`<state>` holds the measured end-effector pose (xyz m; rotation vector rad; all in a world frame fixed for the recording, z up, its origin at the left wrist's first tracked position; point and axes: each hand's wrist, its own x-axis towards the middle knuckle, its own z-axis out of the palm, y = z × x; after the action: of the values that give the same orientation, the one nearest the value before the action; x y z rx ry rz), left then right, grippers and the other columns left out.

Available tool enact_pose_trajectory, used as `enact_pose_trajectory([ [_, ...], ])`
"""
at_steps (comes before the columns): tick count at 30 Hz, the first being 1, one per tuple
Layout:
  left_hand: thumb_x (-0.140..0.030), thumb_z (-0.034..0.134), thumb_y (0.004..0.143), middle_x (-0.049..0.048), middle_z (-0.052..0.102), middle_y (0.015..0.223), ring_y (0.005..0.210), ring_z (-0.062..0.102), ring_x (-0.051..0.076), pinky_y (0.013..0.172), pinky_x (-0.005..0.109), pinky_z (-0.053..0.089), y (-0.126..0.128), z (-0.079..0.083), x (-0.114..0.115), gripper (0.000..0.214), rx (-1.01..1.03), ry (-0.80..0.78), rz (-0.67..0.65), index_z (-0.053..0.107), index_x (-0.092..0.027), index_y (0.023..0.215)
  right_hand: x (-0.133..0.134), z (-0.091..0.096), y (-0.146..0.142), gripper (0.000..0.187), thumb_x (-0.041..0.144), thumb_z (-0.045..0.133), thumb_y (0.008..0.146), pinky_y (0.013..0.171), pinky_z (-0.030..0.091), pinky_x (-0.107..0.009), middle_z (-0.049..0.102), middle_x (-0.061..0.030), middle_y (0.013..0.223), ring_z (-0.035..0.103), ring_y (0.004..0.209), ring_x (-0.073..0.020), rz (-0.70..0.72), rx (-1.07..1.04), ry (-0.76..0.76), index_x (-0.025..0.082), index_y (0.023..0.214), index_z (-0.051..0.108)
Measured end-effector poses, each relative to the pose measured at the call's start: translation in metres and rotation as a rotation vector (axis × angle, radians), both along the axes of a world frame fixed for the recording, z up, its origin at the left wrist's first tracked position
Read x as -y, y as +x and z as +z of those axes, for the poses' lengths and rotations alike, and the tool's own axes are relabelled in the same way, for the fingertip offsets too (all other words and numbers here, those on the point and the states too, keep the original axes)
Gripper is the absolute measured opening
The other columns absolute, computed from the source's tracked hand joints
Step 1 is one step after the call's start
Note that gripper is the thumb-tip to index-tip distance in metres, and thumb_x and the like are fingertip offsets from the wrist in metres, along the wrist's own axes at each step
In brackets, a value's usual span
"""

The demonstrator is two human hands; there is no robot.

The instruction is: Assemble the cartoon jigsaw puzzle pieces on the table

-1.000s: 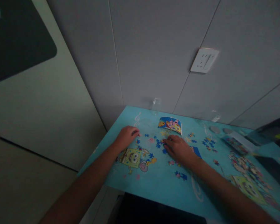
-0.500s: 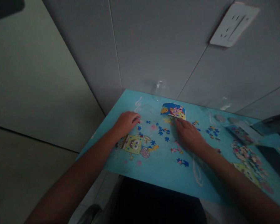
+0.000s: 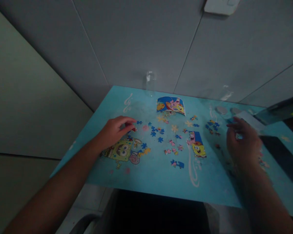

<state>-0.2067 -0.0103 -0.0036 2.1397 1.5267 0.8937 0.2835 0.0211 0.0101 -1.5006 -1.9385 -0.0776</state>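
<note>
My left hand [image 3: 118,130] rests at the left of the table, fingers curled with a gap between thumb and forefinger. By its thumb tip lies a small red puzzle piece [image 3: 134,129]; whether they touch I cannot tell. My right hand [image 3: 244,139], smeared by motion, hovers at the right over a pile of loose puzzle pieces [image 3: 263,162] that it partly hides. Between the hands are scattered blue puzzle pieces [image 3: 160,139], several pink ones [image 3: 174,150] and a joined puzzle section [image 3: 197,144] with cartoon figures. Behind them stands a curved picture card [image 3: 171,104].
A clear glass [image 3: 150,85] stands at the back against the wall. Two round lids [image 3: 221,110] lie at the back right, near a flat dark object [image 3: 282,159]. More blue pieces [image 3: 212,126] form a group right of centre. The turquoise table [image 3: 141,177] carries printed cartoon figures.
My right hand has moved right, from beside the picture card to the pile, uncovering the joined section. My left hand stays by the red piece, its fingers more apart. The view has shifted.
</note>
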Motion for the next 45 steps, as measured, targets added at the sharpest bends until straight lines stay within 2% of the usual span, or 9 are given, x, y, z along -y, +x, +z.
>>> enact_pose_trajectory([
  [3,-0.040,0.059,0.098,0.0019,0.072,0.105,0.094,0.067,0.016,0.089,0.030,0.051,0.011,-0.003,0.000,0.027,-0.049,0.024,-0.050,0.068,-0.024,0.118,0.000,0.000,-0.007,0.043,0.035,0.050,0.098,0.081,0.053,-0.054,0.072,-0.0139,0.111,0.066,0.090,-0.0325,-0.091,-0.029,0.002,0.024,0.139,0.056],
  [6,-0.037,0.056,0.101,0.0019,0.073,0.099,0.094,0.067,0.017,0.089,0.032,0.051,0.025,-0.005,-0.003,0.025,-0.096,0.012,-0.148,0.068,-0.024,0.119,0.003,0.003,-0.020,0.041,0.036,0.055,0.096,0.075,0.057,-0.044,0.073,-0.0100,0.108,0.069,0.087,-0.0273,-0.052,-0.035,-0.061,0.025,0.135,0.060],
  [14,-0.029,0.051,0.103,0.0060,0.069,0.114,0.107,0.062,0.020,0.097,0.038,0.047,0.045,-0.015,-0.005,0.021,-0.209,0.164,-0.270,0.067,-0.023,0.115,0.010,0.006,-0.022,0.039,0.038,0.054,0.097,0.056,0.059,-0.032,0.072,-0.0099,0.112,0.071,0.084,-0.0234,0.007,-0.151,-0.137,0.024,0.133,0.063],
  [19,-0.027,0.047,0.104,0.0054,0.068,0.109,0.100,0.061,0.021,0.091,0.038,0.043,0.069,0.017,-0.015,0.025,-0.390,0.246,-0.315,0.066,-0.023,0.120,0.005,-0.001,-0.020,0.029,0.032,0.055,0.097,0.066,0.060,-0.035,0.072,-0.0099,0.113,0.070,0.093,-0.0249,0.050,-0.075,-0.145,0.023,0.119,0.070],
  [24,-0.029,0.046,0.103,0.0041,0.065,0.090,0.087,0.058,0.019,0.083,0.035,0.041,0.115,0.047,-0.030,0.027,-0.501,0.280,-0.398,0.069,-0.019,0.092,0.001,-0.006,-0.017,0.025,0.030,0.055,0.096,0.074,0.060,-0.038,0.074,-0.0092,0.108,0.070,0.096,-0.0257,0.083,0.017,-0.123,0.022,0.111,0.073],
  [32,-0.024,0.052,0.100,0.0047,0.064,0.088,0.087,0.055,0.020,0.076,0.036,0.037,0.121,0.010,-0.020,0.018,-0.529,0.401,-0.407,0.067,-0.019,0.093,0.001,-0.006,-0.014,0.027,0.029,0.053,0.096,0.077,0.059,-0.038,0.075,-0.0081,0.106,0.071,0.088,-0.0234,0.095,0.051,-0.168,0.023,0.114,0.073],
  [35,-0.024,0.051,0.101,0.0045,0.065,0.090,0.087,0.055,0.021,0.076,0.037,0.036,0.118,0.011,-0.016,0.018,-0.493,0.421,-0.419,0.068,-0.020,0.101,0.001,-0.006,-0.015,0.027,0.029,0.053,0.096,0.073,0.059,-0.035,0.074,-0.0078,0.103,0.070,0.092,-0.0235,0.143,0.030,-0.189,0.022,0.114,0.073],
  [39,-0.036,0.052,0.101,0.0051,0.066,0.090,0.086,0.055,0.021,0.075,0.038,0.035,0.115,0.020,-0.011,0.023,-0.496,0.439,-0.583,0.069,-0.021,0.103,0.002,-0.005,-0.016,0.028,0.029,0.053,0.096,0.059,0.058,-0.029,0.074,-0.0072,0.102,0.070,0.092,-0.0225,0.133,-0.043,-0.210,0.022,0.115,0.072],
  [45,-0.042,0.053,0.100,0.0048,0.063,0.089,0.084,0.054,0.021,0.076,0.039,0.034,0.114,0.016,-0.006,0.027,-0.577,0.380,-0.638,0.064,-0.020,0.088,0.003,-0.003,-0.015,0.027,0.029,0.053,0.096,0.057,0.056,-0.027,0.075,-0.0063,0.101,0.070,0.084,-0.0199,0.111,-0.001,-0.171,0.023,0.113,0.073],
])
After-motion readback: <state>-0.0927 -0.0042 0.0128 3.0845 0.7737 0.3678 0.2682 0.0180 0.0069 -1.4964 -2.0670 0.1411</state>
